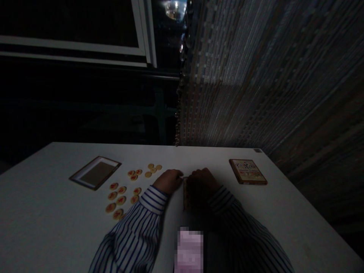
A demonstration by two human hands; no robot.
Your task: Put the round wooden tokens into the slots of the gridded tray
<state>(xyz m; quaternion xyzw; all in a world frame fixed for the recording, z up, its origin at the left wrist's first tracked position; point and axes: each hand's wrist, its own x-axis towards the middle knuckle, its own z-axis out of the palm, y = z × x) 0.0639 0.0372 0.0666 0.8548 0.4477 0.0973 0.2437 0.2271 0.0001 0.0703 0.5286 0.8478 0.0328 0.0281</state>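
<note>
Right hand (205, 182) bends over a dark-edged box (186, 195) near the middle of the worktop (85, 231), hiding most of it; whether its fingers are clamped on the box cannot be told in the dim light. Left hand (170, 181) sits just beside the box's far left corner, fingers curled toward it, their grip also unclear. Red-marked discs (121, 200) and paler discs (153, 170) lie to the left, near an open tray (99, 173). Well apart on the right lies a printed case (248, 172).

Single head cam, fwd & down over white tbl (42, 220), close range.
</note>
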